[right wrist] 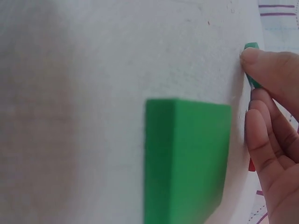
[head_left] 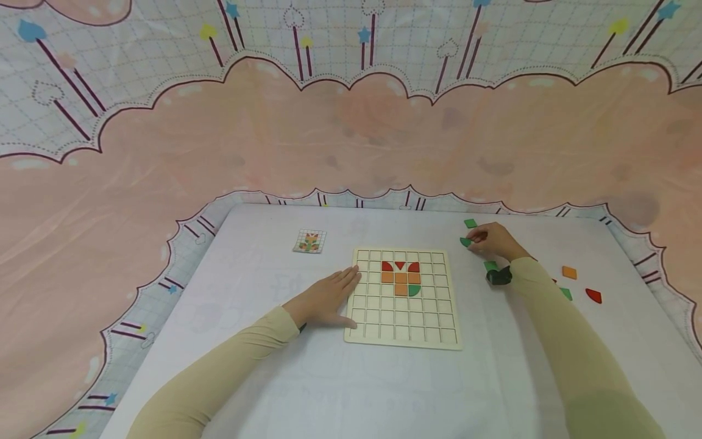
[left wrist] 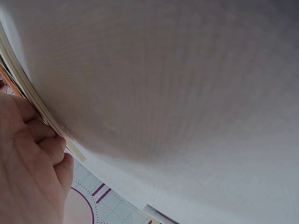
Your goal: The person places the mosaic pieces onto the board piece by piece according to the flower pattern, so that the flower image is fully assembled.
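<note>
A cream grid board (head_left: pixel 373 332) lies on the white table. Red, orange and green pieces sit in its upper middle squares, among them a green quarter-circle (head_left: pixel 414 291) at the lower right of the group. My left hand (head_left: pixel 328 299) rests with straight fingers on the board's left edge; the left wrist view shows those fingers (left wrist: pixel 42 135) against the edge. Right of the board, my right hand (head_left: pixel 492 239) pinches another green quarter-circle piece (head_left: pixel 465 242) between thumb and fingers. That piece (right wrist: pixel 251 45) is partly hidden by the thumb in the right wrist view.
A small pattern card (head_left: pixel 309 241) lies behind and left of the board. Near the right hand are a green square (head_left: pixel 470 224) and another green piece (head_left: pixel 490 266). Farther right lie an orange square (head_left: pixel 569 272), a red piece (head_left: pixel 594 296) and a partly covered green piece (head_left: pixel 566 294).
</note>
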A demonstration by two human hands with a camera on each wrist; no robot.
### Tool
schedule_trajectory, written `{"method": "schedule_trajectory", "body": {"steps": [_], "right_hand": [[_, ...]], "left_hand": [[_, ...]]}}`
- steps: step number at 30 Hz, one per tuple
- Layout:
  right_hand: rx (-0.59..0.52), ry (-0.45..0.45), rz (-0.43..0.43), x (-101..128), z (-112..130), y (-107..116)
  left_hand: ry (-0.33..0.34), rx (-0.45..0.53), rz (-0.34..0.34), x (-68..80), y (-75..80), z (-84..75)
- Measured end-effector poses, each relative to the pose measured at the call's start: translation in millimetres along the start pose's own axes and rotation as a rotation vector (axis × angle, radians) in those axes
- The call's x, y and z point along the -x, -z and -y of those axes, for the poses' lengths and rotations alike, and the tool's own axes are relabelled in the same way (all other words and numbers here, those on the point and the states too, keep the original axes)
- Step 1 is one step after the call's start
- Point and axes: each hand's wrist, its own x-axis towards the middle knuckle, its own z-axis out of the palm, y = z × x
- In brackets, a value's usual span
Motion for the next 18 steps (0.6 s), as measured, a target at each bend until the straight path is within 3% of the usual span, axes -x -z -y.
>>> {"method": "schedule_trajectory", "body": {"steps": [18], "right_hand": [[0.003,0.04,0.005,-2.2,-5.4,-0.4]], "left_hand": [[0.01,0.001,0.013,-0.9,-0.6,-0.1]]}}
